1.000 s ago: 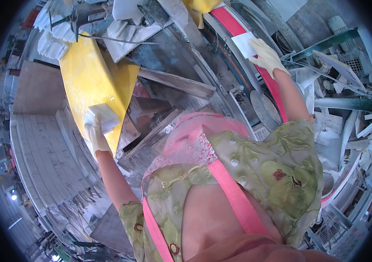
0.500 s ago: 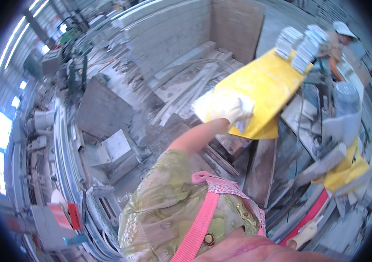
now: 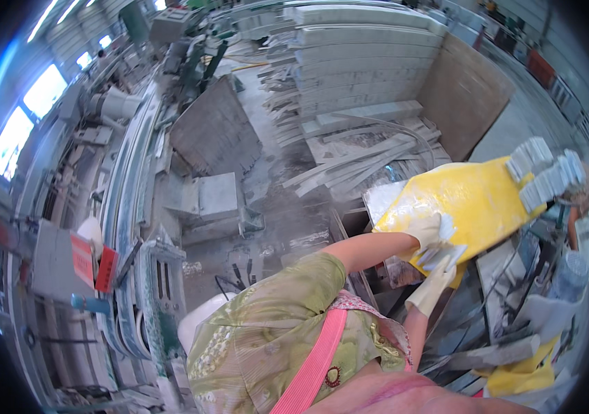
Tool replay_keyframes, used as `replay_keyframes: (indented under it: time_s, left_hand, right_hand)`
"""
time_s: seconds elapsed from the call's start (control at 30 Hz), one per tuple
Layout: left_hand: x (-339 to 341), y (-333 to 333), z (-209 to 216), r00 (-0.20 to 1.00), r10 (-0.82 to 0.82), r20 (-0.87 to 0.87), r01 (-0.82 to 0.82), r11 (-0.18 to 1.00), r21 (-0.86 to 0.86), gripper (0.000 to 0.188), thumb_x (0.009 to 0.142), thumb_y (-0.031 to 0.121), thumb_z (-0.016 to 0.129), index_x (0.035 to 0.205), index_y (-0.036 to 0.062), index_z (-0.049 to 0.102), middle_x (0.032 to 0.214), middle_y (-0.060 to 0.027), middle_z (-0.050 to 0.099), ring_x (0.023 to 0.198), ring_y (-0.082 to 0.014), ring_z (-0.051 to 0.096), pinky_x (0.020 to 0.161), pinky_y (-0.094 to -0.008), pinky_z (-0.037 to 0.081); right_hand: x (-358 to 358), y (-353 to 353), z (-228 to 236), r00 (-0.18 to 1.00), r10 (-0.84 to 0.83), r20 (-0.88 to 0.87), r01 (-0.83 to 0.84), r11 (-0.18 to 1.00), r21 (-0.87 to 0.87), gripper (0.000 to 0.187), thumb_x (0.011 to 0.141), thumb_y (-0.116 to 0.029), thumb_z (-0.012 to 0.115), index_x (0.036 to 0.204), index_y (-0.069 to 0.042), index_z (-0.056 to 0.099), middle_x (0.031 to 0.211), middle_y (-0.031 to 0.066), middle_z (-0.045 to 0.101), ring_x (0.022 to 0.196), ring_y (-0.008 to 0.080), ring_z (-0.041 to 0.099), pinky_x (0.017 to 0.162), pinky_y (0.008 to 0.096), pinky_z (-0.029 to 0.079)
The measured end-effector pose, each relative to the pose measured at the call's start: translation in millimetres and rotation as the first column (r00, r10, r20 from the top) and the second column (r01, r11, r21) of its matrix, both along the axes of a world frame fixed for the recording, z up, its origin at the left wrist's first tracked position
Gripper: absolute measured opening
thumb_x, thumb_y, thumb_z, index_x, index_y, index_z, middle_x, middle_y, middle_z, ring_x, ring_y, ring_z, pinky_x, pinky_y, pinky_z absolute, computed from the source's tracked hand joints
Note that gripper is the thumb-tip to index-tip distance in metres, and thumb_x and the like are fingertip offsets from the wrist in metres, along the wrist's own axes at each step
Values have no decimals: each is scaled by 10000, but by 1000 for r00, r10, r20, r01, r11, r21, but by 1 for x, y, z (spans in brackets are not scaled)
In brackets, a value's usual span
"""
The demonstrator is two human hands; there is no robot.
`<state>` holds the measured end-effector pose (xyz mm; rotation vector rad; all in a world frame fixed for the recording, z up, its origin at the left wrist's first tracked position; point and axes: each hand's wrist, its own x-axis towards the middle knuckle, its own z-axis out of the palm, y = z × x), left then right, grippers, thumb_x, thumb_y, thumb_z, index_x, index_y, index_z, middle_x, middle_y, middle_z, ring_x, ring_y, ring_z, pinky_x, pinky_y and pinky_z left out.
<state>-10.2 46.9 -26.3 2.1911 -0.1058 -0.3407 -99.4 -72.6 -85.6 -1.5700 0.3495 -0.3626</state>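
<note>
A yellow sheet point(image 3: 488, 200), smeared with whitish residue, lies on a raised work surface in front of me to the right. My left hand point(image 3: 423, 232), in a cream glove, is low over its near edge, beside a pale bluish-white patch or piece; how its fingers are set is unclear. Just nearer, my right hand point(image 3: 438, 283), also gloved, comes up from below. Its fingers close around pale thin strips point(image 3: 437, 258) at the sheet's edge, too blurred to name. Stacks of small whitish slabs point(image 3: 546, 176) stand at the sheet's far right end.
Long pale stone slabs point(image 3: 363, 62) are piled behind, beside a brown board point(image 3: 464, 96). Loose strips point(image 3: 370, 162) lie before them. A blue-tinted water jug point(image 3: 571, 274) stands at right, near a person's arm point(image 3: 573, 228). Machinery rails point(image 3: 125, 186) run along the left.
My view has swung, shifting the scene. My left hand has moved over the white-smeared sheet to its near edge. My right hand has risen from low at right to join it.
</note>
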Motion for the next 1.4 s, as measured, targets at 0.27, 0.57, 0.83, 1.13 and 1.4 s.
replay_keyframes:
  time_s: [0.27, 0.57, 0.83, 1.13, 1.4]
  left_hand:
    - [-4, 1, -1, 1000, 10, 7, -10, 1000, 6, 700, 896, 518, 718, 1327, -3, 535, 1181, -239, 687, 1111, -395, 675, 922, -443, 528]
    - [17, -23, 0, 998, -56, -26, 61, 968, 244, 982, 700, 647, 827, 1358, -43, 593, 1115, -195, 731, 1072, -335, 715, 916, -417, 556]
    - [-1, -64, -28, 972, 170, 161, -216, 915, 340, 1108, 583, 172, 882, 1469, -183, 320, 1048, -203, 710, 927, -313, 747, 759, -390, 601]
    - [31, -10, -11, 910, -412, -39, 397, 841, 368, 759, 569, 198, 925, 1277, 85, 673, 1156, -166, 705, 1016, -348, 724, 866, -417, 585]
    - [71, 42, -37, 757, -653, 26, 573, 682, 454, 844, 594, 234, 940, 1358, 68, 624, 1291, -178, 658, 1183, -371, 658, 991, -437, 533]
  right_hand:
    - [29, -15, -63, 967, 250, 46, -226, 927, -298, 786, 1026, -387, 628, 1599, 31, 291, 1570, 263, 433, 1370, 339, 521, 1098, 421, 437]
    - [25, -33, -53, 957, 97, -273, -276, 593, -757, 805, 943, -451, 704, 1597, -128, 364, 1150, 223, 728, 1014, 408, 710, 905, 486, 537]
    - [37, -11, -41, 931, -127, -343, -234, 515, -825, 390, 981, -309, 617, 1131, 45, 685, 994, 257, 730, 914, 403, 723, 787, 517, 569]
    - [33, -4, -74, 883, 385, 269, -413, 909, 55, 347, 1032, -280, 583, 1201, 11, 667, 1054, 224, 711, 997, 398, 682, 867, 481, 555]
    - [49, -54, -71, 959, 275, -73, -276, 961, 2, 501, 1056, -252, 593, 1455, 40, 510, 1423, 168, 545, 1302, 242, 521, 1110, 412, 427]
